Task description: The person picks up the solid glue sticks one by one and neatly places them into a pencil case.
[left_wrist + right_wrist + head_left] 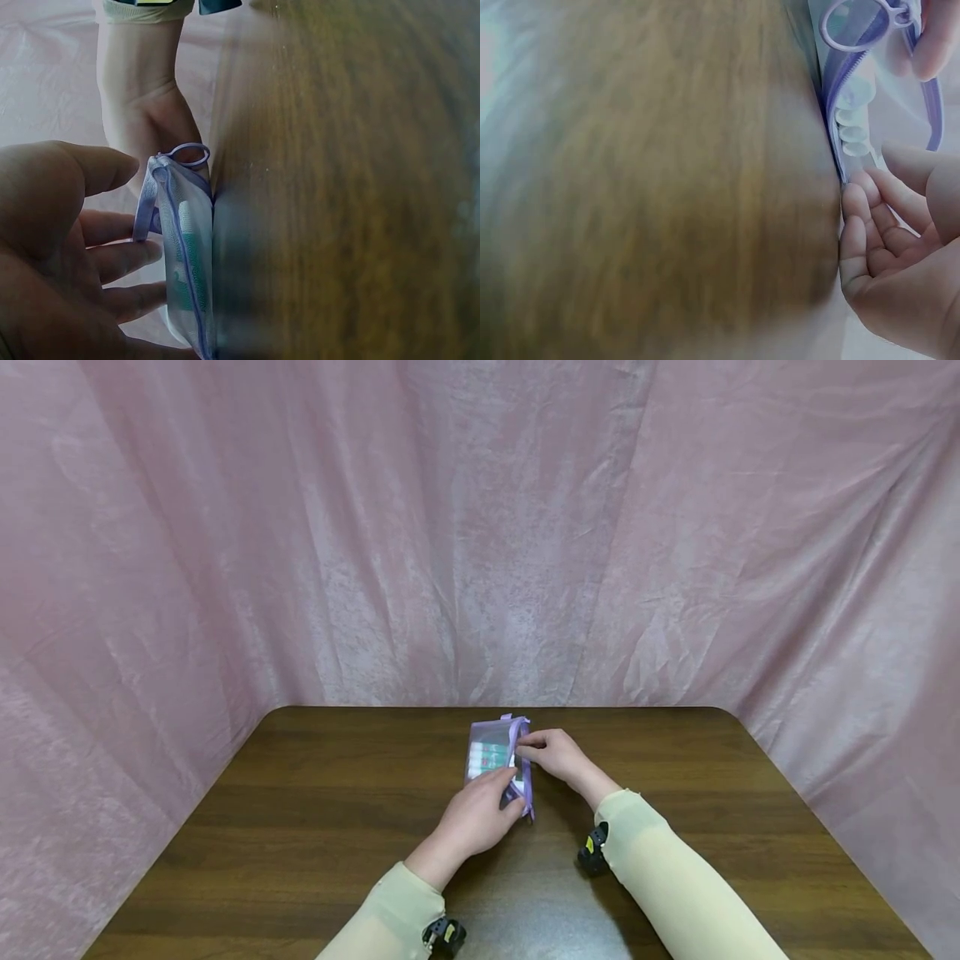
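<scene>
A see-through mesh zip pouch with purple trim lies near the far middle of the table, its mouth parted toward the right. Inside are several white-and-green tubes; their round white ends show at the opening. My left hand rests on the pouch's near part, fingers extended along its upper side and thumb apart from them in the left wrist view. My right hand is at the far part of the mouth, bent fingers and thumb gathered at its edge. A purple zipper ring hangs at the near end.
The brown wood-grain table has rounded far corners. Pink velvety curtains hang behind it and along both sides. Each wrist wears a small black camera, such as the right wrist camera, below a pale sleeve.
</scene>
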Demonstrator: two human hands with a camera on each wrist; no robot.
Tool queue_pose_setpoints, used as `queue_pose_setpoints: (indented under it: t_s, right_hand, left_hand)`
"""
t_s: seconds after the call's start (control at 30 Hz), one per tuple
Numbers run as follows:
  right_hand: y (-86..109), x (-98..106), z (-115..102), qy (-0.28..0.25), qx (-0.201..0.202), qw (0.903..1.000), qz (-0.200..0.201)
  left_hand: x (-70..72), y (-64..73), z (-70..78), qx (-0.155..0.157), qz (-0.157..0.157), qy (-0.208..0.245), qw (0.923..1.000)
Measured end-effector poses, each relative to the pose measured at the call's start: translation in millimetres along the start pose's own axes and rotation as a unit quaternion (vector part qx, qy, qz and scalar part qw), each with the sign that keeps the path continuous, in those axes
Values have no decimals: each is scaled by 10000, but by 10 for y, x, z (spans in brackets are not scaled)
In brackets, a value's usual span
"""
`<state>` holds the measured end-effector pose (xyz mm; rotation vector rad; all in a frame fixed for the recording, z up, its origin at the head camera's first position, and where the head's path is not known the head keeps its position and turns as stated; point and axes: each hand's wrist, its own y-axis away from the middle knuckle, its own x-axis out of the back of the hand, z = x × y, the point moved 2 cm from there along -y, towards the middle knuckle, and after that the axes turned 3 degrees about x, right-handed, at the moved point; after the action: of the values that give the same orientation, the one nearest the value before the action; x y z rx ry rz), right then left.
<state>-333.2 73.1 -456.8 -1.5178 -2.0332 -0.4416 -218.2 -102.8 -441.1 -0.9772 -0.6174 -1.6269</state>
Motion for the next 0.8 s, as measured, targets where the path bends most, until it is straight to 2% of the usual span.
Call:
queue_pose_setpoints:
  t_s: [0.8]
  right_hand:
    - [245, 220, -74, 806, 416, 9959, -61]
  left_hand:
    - [25, 50, -26, -155, -10, -57, 9999]
